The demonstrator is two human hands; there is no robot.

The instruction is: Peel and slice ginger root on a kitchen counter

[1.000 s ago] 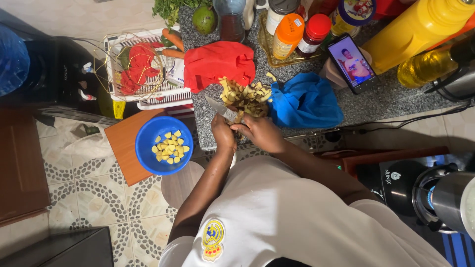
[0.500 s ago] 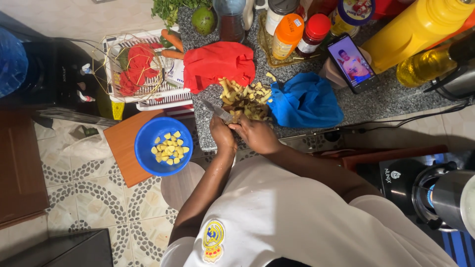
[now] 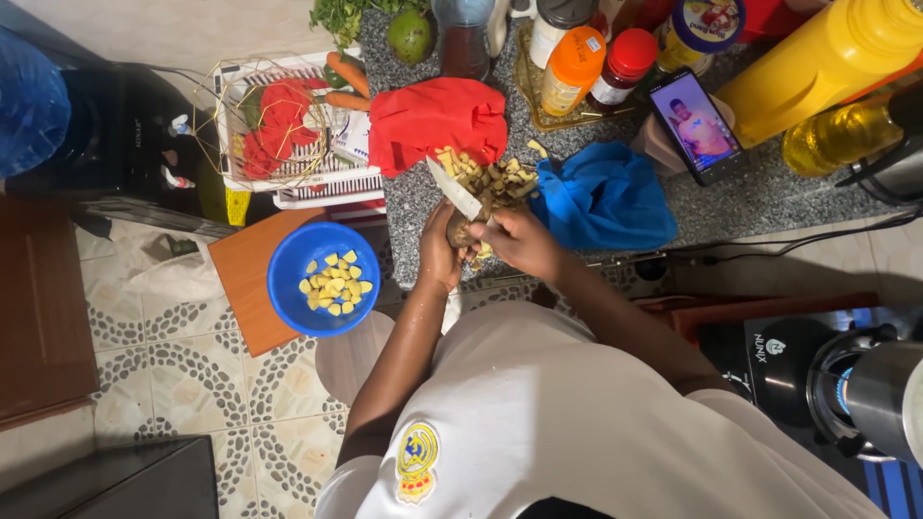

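Crowded around: red cloth (image 3: 437, 120) above, blue cloth (image 3: 606, 197) to the right, phone (image 3: 694, 123), bottles and a yellow jug (image 3: 817, 67) behind. Peel heap (image 3: 490, 178) just ahead of the hands, near the surface (image 3: 769, 192) edge. Blue bowl (image 3: 322, 279) of yellow pieces off to the left, on an orange board (image 3: 245, 279). Left hand (image 3: 440, 250) grip closed on a brown root (image 3: 460, 231); right hand (image 3: 519, 240) grip closed on the knife (image 3: 454, 189), blade now raised clear of the heap, lower and hidden before.
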